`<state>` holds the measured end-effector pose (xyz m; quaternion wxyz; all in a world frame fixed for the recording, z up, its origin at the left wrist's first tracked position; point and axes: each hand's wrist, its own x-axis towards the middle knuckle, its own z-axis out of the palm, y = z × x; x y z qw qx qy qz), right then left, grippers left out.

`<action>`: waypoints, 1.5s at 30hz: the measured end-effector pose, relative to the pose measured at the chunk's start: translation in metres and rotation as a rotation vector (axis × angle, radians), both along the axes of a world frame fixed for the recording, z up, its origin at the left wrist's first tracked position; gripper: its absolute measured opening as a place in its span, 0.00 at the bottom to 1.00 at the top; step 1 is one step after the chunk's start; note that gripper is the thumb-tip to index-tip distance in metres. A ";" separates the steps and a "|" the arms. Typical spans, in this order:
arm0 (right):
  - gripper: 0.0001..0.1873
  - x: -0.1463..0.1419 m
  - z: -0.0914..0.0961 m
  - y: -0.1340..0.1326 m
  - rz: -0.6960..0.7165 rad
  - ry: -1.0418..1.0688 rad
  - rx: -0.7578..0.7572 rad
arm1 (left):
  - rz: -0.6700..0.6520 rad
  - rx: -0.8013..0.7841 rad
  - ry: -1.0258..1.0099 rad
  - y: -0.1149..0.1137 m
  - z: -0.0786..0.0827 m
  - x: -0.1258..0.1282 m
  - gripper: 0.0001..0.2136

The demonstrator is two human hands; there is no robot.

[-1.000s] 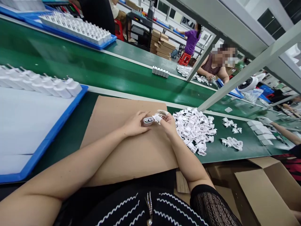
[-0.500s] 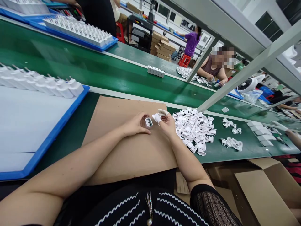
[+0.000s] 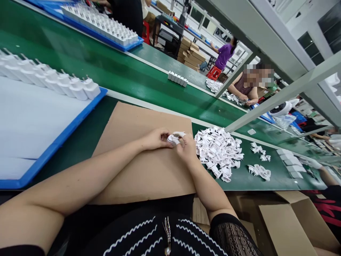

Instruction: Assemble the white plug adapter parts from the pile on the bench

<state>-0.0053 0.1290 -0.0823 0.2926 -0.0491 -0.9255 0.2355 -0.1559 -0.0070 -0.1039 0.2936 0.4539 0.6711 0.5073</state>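
Note:
Above the cardboard sheet (image 3: 144, 167), my left hand (image 3: 156, 138) is closed around a small white plastic charger housing (image 3: 171, 139). My right hand (image 3: 186, 146) meets it from the right, fingers closed on a white plastic cover piece (image 3: 175, 140) that is against the housing's open end. Fingers partly hide both parts, so I cannot tell how far they fit together. A white covering sits on a right fingertip. Just right of that hand lies a heap of white plastic covers (image 3: 218, 151).
At left, a blue-rimmed tray (image 3: 92, 103) holds rows of white plug units (image 3: 77, 87). A green conveyor belt (image 3: 138, 76) runs behind, carrying a short row of white blocks (image 3: 178, 78). Smaller piles of covers (image 3: 259, 171) lie right. A metal post (image 3: 239, 121) slants upward. Co-workers sit beyond.
My right hand has moved left and brought the cover piece against the housing. The housing's open end, visible before, is now covered. The camera view has shifted slightly.

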 end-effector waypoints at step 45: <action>0.13 -0.020 -0.039 0.008 0.055 0.096 -0.586 | 0.239 -0.029 0.388 -0.009 -0.008 0.037 0.23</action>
